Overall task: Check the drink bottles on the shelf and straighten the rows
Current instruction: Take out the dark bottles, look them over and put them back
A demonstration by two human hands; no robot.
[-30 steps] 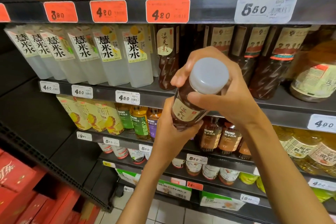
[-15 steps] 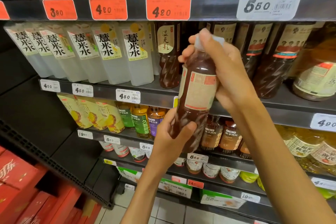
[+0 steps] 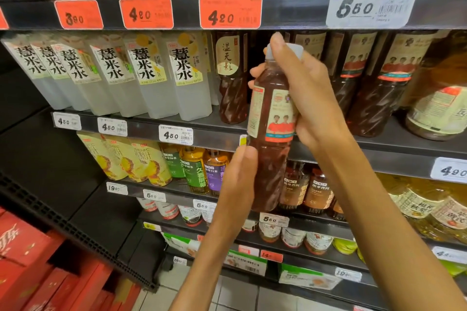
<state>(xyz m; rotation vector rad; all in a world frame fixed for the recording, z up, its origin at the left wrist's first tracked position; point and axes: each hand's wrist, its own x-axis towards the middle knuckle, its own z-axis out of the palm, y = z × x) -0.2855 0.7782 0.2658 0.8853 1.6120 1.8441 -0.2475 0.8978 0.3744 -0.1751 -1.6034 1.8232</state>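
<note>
While we hold the dark tea bottle [image 3: 270, 118] upright in front of the shelf, both hands are on it: our right hand [image 3: 307, 91] wraps the neck and shoulder, a fingertip lying over the pale cap [image 3: 285, 50], and our left hand [image 3: 238, 179] curls around the lower body, thumb pressed to its side. The bottle hangs clear of the shelf, just before the gap between the single brown bottle [image 3: 231, 76] and the row of like-labelled bottles [image 3: 353, 70] to its right. To do this step well, we judge, the label with the orange-shirted figures should end facing out like its neighbours, the base should go down flat behind the shelf lip [image 3: 141, 131], and the left hand should let go only once the base sits. Beyond, the black shelf carries white price tags; cloudy bottles [image 3: 141, 76] with bold characters fill its left half. Orange tags [image 3: 146, 12] line the rail above. Lower tiers hold juices and teas, red cartons [image 3: 32, 260] stack at lower left, and pale floor tiles show below.
</note>
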